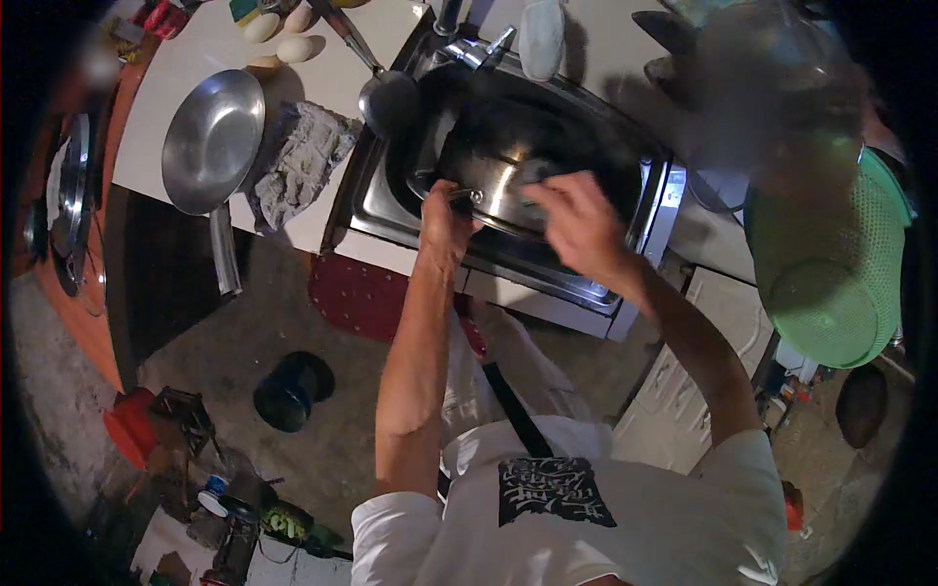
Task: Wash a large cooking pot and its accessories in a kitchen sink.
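Observation:
A steel pan or pot [502, 187] with a shiny inner wall is tilted in the stainless sink [377, 212]. My left hand [445, 220] grips it at the near left rim, by what looks like a metal loop handle [463, 194]. My right hand [582, 223] is over the pan's right side, fingers bent around a small dark grey pad [536, 176], perhaps a scrubber. Blur hides the pad's exact form. Behind the pan, the faucet [473, 53] rises at the sink's far edge. Much of the basin lies in shadow.
Left of the sink are a ladle [387, 99], a crumpled grey cloth [304, 165] and a steel wok [216, 139] whose handle overhangs the counter edge. Several eggs [294, 49] lie behind. A green perforated basket [876, 256] is at right. A dark bucket [286, 399] stands on the floor.

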Tool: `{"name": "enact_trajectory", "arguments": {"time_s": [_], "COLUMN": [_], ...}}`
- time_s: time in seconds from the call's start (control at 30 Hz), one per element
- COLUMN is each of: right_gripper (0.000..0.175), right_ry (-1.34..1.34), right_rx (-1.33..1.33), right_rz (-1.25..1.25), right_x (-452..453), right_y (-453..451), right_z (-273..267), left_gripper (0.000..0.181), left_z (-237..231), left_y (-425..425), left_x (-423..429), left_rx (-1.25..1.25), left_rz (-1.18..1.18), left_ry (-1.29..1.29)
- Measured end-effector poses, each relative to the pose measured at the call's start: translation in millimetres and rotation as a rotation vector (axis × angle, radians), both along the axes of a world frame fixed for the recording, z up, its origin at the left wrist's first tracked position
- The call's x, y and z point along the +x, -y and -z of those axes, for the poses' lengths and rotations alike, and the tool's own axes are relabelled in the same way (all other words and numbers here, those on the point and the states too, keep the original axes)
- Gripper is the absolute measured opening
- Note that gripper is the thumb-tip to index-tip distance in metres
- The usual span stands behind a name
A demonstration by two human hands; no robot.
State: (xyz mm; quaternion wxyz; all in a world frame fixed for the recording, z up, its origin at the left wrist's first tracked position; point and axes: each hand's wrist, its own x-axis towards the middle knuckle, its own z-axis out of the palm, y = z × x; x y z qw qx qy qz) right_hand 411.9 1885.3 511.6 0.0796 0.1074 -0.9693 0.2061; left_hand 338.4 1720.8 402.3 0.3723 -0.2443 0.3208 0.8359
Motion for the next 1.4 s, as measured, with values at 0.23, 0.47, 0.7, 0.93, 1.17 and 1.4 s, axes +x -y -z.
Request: {"name": "enact_trajectory", "arguments": {"time_s": [0.23,0.47,0.7,0.93,1.17,1.4], "right_gripper": [0.043,0.041,0.024,0.024,0.013,0.027], "right_ry": [0.000,0.011,0.068,0.020,0.099,0.077], "right_rx": [0.108,0.128,0.239,0.054,0.404,0.127], "right_rz": [-0.129,-0.094,-0.091,-0.048,-0.062,-0.067], "right_x": [-25,-2,-79,12,-95,8], "right_y": [37,23,28,17,-13,11], "right_z": [56,31,20,7,43,11], "left_gripper": [0.021,0.024,0.036,0.034,0.031,0.047], "left_z": [0,-17,-67,-67,-72,-56], "left_y": [-14,-29,-47,-48,-77,-51], "left_x": [22,58,78,87,110,102], "left_rx": [-0.019,-0.314,-0.563,-0.513,-0.554,-0.621], "left_rz": [-0.163,-0.248,-0.146,-0.088,-0.201,-0.106], "left_ry": [0.098,0.078,-0.283,-0.287,-0.512,-0.435]}}
